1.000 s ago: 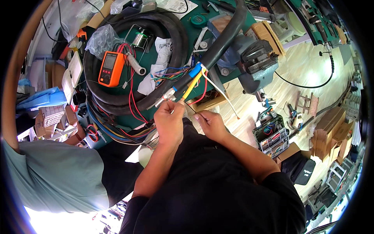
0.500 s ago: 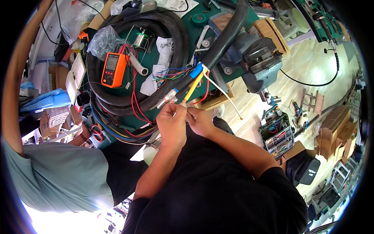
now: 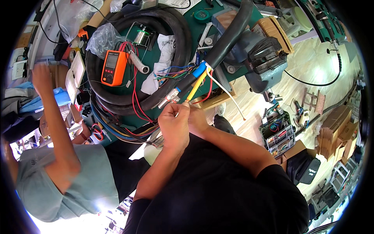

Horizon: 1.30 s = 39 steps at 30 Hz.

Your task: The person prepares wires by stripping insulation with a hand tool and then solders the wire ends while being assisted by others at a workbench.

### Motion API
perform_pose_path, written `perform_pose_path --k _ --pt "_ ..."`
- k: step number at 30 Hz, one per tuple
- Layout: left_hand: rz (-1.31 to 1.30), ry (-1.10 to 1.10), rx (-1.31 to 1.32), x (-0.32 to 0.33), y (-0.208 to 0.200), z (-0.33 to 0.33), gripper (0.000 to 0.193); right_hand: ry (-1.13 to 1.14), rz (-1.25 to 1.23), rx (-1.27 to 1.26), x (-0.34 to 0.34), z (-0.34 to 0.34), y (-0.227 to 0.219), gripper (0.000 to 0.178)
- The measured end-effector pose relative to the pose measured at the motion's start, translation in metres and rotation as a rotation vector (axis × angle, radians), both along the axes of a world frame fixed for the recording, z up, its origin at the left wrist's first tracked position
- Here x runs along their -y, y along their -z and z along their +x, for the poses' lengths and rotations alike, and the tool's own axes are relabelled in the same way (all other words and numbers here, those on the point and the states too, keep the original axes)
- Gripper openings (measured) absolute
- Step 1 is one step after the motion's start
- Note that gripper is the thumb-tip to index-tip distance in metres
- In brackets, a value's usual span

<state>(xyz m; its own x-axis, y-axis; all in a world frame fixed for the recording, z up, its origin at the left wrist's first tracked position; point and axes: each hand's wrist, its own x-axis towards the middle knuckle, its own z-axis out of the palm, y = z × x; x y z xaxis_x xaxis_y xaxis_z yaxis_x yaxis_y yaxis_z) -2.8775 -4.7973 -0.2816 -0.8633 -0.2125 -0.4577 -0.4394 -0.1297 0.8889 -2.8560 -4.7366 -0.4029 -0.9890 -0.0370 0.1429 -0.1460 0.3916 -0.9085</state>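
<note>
The left hand (image 3: 174,124) has its thumb and forefinger pinched together on the near end of a long yellow insulated wire (image 3: 198,86). This wire lies just beyond both hands and goes far and to the right, up to the blue band (image 3: 200,69) around a thick black rubber cable (image 3: 225,43). The right hand (image 3: 198,121) is close against the left one, on its right side; its fingers are partly hidden, so I cannot tell if they grip something. A thin white wire (image 3: 223,89) and a thin red wire (image 3: 211,89) also come out near the blue band. The white one passes to the right of the hands, apart from them. A silver metal cylindrical connector (image 3: 170,97) lies just beyond the left hand, slightly to the left. Farther left, an orange handheld meter (image 3: 113,68) rests on the green bench top (image 3: 155,54).
</note>
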Motion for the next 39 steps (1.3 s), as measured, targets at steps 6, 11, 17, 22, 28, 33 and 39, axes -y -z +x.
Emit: perform_pose_path --k 6,11,17,22,28,33,39 --pt "-0.115 0.008 0.042 -0.013 -0.009 -0.001 0.018 0.025 0.678 0.067 0.042 0.001 0.002 0.012" --pt "-0.309 0.003 -0.083 -0.009 0.005 0.006 0.020 -0.070 -0.442 0.350 0.046 0.003 -0.021 0.012" --pt "-0.703 0.131 -0.252 -0.009 0.017 0.013 0.019 0.040 -1.176 0.849 0.052 -0.008 -0.014 0.014" --pt "-0.604 0.137 -0.288 -0.012 0.011 0.010 0.016 -0.048 -0.625 0.149 0.068 0.003 -0.015 0.019" --pt "-0.565 0.049 -0.371 -0.021 0.012 0.012 0.009 -0.047 -0.278 -0.009 0.060 0.004 -0.025 0.018" --pt "-0.695 0.051 -0.448 -0.018 0.016 0.015 0.013 -0.135 -0.388 0.047 0.052 -0.003 -0.034 0.016" --pt "-0.567 -0.026 -0.524 -0.022 0.029 0.015 0.015 -0.236 -0.308 0.123 0.049 -0.002 -0.031 0.026"
